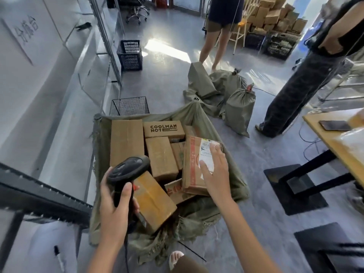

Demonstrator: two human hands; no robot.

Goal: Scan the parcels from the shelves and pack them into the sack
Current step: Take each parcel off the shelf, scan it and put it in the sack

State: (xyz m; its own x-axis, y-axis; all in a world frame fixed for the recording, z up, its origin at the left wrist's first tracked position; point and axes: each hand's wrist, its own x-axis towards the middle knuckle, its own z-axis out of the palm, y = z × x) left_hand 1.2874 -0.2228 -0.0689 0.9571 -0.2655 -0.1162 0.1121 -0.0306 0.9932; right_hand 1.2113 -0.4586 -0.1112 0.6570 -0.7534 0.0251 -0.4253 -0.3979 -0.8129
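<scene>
Left hand (pixel 116 201): fingers and thumb curled round the grip of the black scanner (pixel 126 172); scanner head points up and away, over the sack.
Right hand (pixel 213 170): fingers straight and spread, resting flat on the top face of the labelled parcel (pixel 195 166); nothing is pinched.
Parcel location: inside the open green sack (pixel 232 174), at its right side, lying on other cartons and touching the sack wall.
Parcel orientation: lies flat with a slight tilt, white label (pixel 206 152) facing up; long axis runs from the person toward the far end of the sack.
Handling judgement: rigid taped cardboard, probably light to moderate in weight; smooth tape may be slippery, so take hold across the short sides or by an edge, not by the label.
Sack handling: soft woven cloth, mouth held wide; likely to sag if pulled by one edge.
Sack contents: several brown cartons, including one printed COOLMAN NOTE (pixel 163 128).
Surroundings: tied sacks (pixel 239 111) on the floor beyond.
</scene>
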